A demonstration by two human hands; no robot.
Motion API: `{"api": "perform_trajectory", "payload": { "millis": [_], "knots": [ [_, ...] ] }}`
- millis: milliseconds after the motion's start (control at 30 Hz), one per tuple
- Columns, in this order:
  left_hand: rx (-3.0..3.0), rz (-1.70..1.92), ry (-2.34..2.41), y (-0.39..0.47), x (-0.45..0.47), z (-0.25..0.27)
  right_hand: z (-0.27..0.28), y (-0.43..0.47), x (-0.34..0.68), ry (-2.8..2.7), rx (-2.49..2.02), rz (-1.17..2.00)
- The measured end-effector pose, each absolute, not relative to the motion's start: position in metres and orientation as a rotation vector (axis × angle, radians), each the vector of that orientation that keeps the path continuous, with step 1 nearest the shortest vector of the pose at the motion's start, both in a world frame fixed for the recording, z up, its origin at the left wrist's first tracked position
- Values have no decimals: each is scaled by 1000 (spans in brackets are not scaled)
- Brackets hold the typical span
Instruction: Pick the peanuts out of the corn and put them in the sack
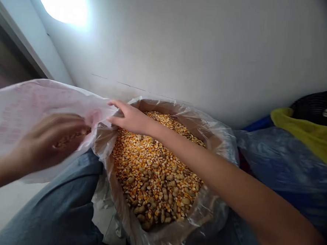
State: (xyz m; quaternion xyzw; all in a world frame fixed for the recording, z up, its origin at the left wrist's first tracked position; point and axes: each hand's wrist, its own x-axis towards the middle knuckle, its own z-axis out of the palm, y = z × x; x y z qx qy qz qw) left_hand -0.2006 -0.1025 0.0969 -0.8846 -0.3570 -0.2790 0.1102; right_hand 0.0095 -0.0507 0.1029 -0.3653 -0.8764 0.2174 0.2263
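My right hand (132,117) pinches the white plastic bag (43,98) left of the corn kernels (145,151), likely holding it open for my left hand (47,139), cupping blurred pieces (70,141).

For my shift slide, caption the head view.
Blurred left hand at a pale bag, right hand touching its edge over a plastic-lined container of corn and peanuts.
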Motion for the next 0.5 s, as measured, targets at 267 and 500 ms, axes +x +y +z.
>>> {"api": "perform_trajectory", "payload": {
  "millis": [267,500],
  "knots": [
    [-3064,-114,692,-150,-30,-8,28,-116,173,-2708,-1449,419],
    [-2800,223,-26,-214,0,-94,21,-124,204,-2180,-1640,666]
  ]
}}
